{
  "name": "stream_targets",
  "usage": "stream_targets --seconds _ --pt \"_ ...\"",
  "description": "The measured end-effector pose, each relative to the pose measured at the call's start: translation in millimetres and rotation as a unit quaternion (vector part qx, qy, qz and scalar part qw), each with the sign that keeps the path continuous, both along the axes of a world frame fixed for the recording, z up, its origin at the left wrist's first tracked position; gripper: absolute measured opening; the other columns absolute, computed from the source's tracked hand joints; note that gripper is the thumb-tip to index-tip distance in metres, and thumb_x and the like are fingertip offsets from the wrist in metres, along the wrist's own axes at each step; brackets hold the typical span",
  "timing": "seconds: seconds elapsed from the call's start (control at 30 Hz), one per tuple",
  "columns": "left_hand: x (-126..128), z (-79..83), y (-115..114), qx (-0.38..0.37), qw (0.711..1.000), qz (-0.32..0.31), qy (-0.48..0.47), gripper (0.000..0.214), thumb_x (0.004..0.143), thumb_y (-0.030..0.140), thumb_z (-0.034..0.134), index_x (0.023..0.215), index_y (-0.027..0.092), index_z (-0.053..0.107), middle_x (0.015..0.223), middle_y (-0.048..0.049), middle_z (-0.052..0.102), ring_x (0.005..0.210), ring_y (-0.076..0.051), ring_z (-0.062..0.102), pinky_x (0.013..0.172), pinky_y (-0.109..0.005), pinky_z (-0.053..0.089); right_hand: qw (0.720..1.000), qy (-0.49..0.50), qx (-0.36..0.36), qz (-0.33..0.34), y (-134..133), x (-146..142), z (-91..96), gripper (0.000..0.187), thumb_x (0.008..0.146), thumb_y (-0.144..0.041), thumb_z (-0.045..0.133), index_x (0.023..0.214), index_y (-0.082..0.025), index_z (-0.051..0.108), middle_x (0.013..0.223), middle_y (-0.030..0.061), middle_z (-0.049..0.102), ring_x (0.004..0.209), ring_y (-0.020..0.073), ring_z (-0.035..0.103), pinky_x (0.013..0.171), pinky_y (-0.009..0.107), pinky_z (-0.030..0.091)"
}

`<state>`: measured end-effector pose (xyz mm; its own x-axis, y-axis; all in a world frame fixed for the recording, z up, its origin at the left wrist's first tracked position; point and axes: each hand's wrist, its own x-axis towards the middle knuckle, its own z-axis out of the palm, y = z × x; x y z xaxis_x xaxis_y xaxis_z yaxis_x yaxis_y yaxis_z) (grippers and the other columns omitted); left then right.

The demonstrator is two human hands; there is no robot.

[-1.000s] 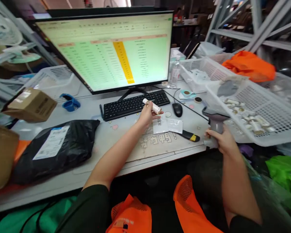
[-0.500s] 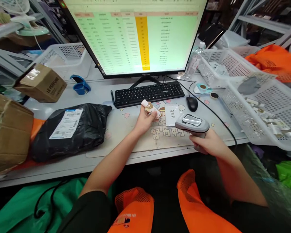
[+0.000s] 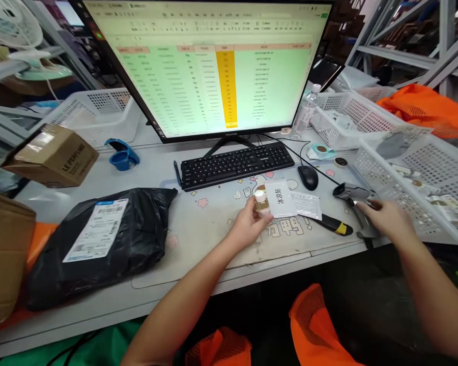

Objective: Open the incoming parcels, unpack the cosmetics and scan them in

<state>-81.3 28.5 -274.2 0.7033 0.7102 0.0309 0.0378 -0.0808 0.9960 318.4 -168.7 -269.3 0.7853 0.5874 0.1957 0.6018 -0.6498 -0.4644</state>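
Observation:
My left hand (image 3: 248,223) is closed round a small bottle (image 3: 261,204) with a white cap and a brown-and-white body, held low over the desk mat. Right beside the bottle lies a white packet (image 3: 281,199) with black characters. A second printed packet (image 3: 306,205) rests to its right, partly over a black-and-yellow utility knife (image 3: 336,224). My right hand (image 3: 385,219) has its fingers round a grey-and-black barcode scanner (image 3: 351,191) at the right side of the desk, near the basket; its fingertips are partly hidden.
A monitor (image 3: 209,76), keyboard (image 3: 236,163) and mouse (image 3: 308,177) stand ahead. On the left are a black parcel (image 3: 145,229), cardboard boxes (image 3: 72,157) and a blue tape dispenser (image 3: 122,156). White baskets (image 3: 385,178) and a water bottle (image 3: 305,112) line the right.
My right hand has moved right with the scanner, away from the packets, uncovering the second packet and the knife. My left hand has brought the bottle rightward and down beside the first packet.

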Motion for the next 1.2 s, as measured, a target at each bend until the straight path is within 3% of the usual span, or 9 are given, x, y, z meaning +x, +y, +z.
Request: stream_targets --seconds 0.1,0.17,0.23,0.33,0.43,0.53,0.7,0.9,1.2 --pt "-3.3 3.4 -6.0 0.046 0.997 -0.022 0.059 0.052 0.094 0.043 0.072 0.139 0.021 0.054 0.128 -0.0146 0.074 0.107 -0.03 0.074 0.093 -0.045 0.06 0.989 -0.114 0.011 0.093 36.7 -53.2 14.4 0.04 0.094 -0.048 0.064 0.114 -0.018 0.081 0.119 0.0238 0.074 0.12 0.0409 0.068 0.109 0.056 0.051" --pt "-4.3 5.8 -8.1 0.075 0.993 -0.028 0.086 0.053 0.094 0.042 0.072 0.14 0.022 0.055 0.125 -0.0133 0.075 0.106 -0.03 0.073 0.092 -0.044 0.06 0.968 -0.07 0.011 0.242 88.3 -95.2 20.6 0.04 0.098 -0.046 0.058 0.122 -0.021 0.079 0.122 0.0152 0.076 0.118 0.0343 0.07 0.107 0.05 0.054" --pt "-3.9 7.2 -9.0 0.092 0.99 -0.036 0.097 0.053 0.095 0.041 0.071 0.142 0.022 0.055 0.123 -0.0122 0.075 0.105 -0.03 0.072 0.092 -0.044 0.059 0.943 -0.07 0.001 0.327 149.5 -128.4 19.8 0.04 0.101 -0.039 0.053 0.125 -0.017 0.078 0.129 0.016 0.074 0.123 0.034 0.067 0.111 0.05 0.052" --pt "-2.5 6.5 -7.9 0.106 0.987 -0.041 0.112 0.052 0.096 0.042 0.068 0.141 0.021 0.054 0.117 -0.0112 0.075 0.099 -0.029 0.071 0.087 -0.042 0.057 0.932 -0.112 -0.047 0.34 223.4 -154.2 12.0 0.05 0.101 -0.028 0.051 0.144 -0.01 0.067 0.147 0.0195 0.067 0.143 0.0372 0.052 0.119 0.053 0.043" --pt "-2.3 4.8 -4.6 0.112 0.986 -0.027 0.124 0.052 0.097 0.042 0.066 0.141 0.02 0.053 0.118 -0.0117 0.074 0.098 -0.029 0.07 0.086 -0.041 0.055 0.937 -0.127 -0.082 0.315 256.9 -161.5 4.5 0.058 0.102 -0.026 0.048 0.156 -0.008 0.056 0.148 0.0222 0.066 0.144 0.0405 0.048 0.116 0.058 0.039" --pt "-3.4 6.2 -2.5 0.115 0.983 -0.025 0.138 0.054 0.097 0.041 0.066 0.145 0.02 0.051 0.123 -0.0126 0.074 0.103 -0.03 0.07 0.089 -0.043 0.055 0.942 -0.141 -0.077 0.294 266.6 -164.5 0.2 0.061 0.104 -0.031 0.046 0.159 -0.005 0.052 0.145 0.026 0.065 0.139 0.042 0.05 0.113 0.059 0.038" --pt "-5.0 11.1 -4.0 0.125 0.98 -0.025 0.151 0.056 0.097 0.043 0.066 0.146 0.021 0.051 0.121 -0.0116 0.074 0.099 -0.03 0.069 0.083 -0.04 0.053 0.942 -0.153 -0.098 0.283 270.3 -170.1 -1.4 0.051 0.106 -0.039 0.045 0.137 -0.01 0.073 0.139 0.0253 0.065 0.134 0.0428 0.049 0.112 0.058 0.037" --pt "-4.6 6.6 -3.9 0.103 0.984 -0.028 0.142 0.048 0.097 0.046 0.064 0.137 0.021 0.054 0.114 -0.0104 0.074 0.093 -0.028 0.067 0.083 -0.041 0.052 0.935 -0.153 -0.113 0.298 252.7 -170.4 -2.6 0.061 0.108 -0.034 0.041 0.162 -0.008 0.049 0.152 0.0233 0.062 0.142 0.0384 0.049 0.115 0.055 0.038" --pt "-3.2 0.9 -0.9 0.086 0.99 -0.027 0.109 0.052 0.097 0.043 0.068 0.142 0.022 0.053 0.117 -0.0113 0.076 0.1 -0.029 0.073 0.087 -0.042 0.059 0.937 -0.119 -0.126 0.304 244.8 -141.9 -6.0 0.065 0.107 -0.04 0.047 0.163 -0.008 0.047 0.173 0.0187 0.042 0.161 0.0404 0.031 0.127 0.059 0.03"
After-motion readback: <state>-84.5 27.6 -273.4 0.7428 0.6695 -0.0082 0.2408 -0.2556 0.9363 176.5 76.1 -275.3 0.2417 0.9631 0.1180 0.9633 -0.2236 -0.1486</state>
